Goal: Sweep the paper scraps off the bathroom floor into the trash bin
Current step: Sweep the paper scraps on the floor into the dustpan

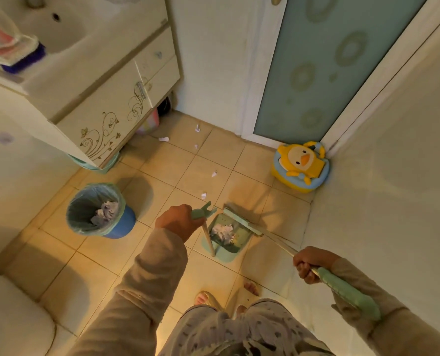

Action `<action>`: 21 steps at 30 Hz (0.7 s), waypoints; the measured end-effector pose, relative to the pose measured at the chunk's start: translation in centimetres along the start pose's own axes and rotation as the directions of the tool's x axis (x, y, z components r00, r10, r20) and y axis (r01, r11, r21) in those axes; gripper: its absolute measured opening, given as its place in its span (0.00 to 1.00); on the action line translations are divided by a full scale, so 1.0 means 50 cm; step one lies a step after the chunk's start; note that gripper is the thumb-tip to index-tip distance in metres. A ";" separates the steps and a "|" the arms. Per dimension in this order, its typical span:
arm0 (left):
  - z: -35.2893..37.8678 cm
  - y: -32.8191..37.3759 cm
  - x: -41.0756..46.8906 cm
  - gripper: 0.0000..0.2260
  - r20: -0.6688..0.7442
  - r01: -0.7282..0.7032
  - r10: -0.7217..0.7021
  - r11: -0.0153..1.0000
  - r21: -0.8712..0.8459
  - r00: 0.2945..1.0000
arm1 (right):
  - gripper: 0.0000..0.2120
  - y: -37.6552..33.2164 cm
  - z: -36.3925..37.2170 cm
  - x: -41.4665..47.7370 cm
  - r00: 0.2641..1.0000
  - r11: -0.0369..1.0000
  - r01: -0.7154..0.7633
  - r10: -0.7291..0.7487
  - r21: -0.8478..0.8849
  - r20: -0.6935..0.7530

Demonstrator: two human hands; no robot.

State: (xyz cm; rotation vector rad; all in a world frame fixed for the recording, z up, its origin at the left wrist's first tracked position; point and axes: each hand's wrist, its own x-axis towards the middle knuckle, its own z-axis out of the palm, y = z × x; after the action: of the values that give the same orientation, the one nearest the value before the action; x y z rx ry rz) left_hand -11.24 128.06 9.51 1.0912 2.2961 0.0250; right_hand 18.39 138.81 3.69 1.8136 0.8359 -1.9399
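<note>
Paper scraps (203,196) lie scattered on the tiled floor (252,160), from just ahead of the dustpan (239,239) back toward the cabinet (106,116), and a crumpled wad (222,230) already sits in the pan. The left hand (176,219) is curled round the dustpan's upright handle and the right hand (310,263) is fisted round the broom (242,222), whose head lies along the pan's far edge. Keep the pan's front edge flat on the tile, reach past the farthest scraps and draw them in with short, light strokes, then tip the pan over the trash bin (121,222).
</note>
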 end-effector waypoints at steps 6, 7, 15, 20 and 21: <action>0.014 -0.094 -0.050 0.19 -0.066 0.081 -0.087 0.993 -0.086 0.994 | 0.17 -0.059 0.036 0.009 0.999 0.997 0.033 -0.030 -0.067 0.036; 0.014 -0.111 -0.059 0.18 -0.070 0.102 -0.111 0.988 -0.117 0.991 | 0.17 -0.071 0.040 0.009 0.999 0.996 0.036 -0.033 -0.087 0.042; 0.010 -0.219 -0.137 0.18 -0.100 0.289 -0.326 0.918 -0.272 0.940 | 0.19 -0.201 0.138 0.024 0.999 0.911 0.044 -0.040 -0.409 0.018; 0.016 -0.240 -0.180 0.18 -0.108 0.419 -0.459 0.867 -0.268 0.882 | 0.15 -0.264 0.200 0.026 0.995 0.851 0.101 -0.080 -0.516 0.061; 0.017 -0.241 -0.184 0.18 -0.110 0.432 -0.473 0.860 -0.271 0.874 | 0.15 -0.276 0.210 0.028 0.994 0.852 0.111 -0.094 -0.512 0.060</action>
State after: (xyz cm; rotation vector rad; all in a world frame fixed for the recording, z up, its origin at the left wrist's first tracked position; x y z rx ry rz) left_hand -14.75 113.29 10.32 0.4184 2.5735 0.2121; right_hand 1.53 142.87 4.78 1.4317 1.3163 -1.5869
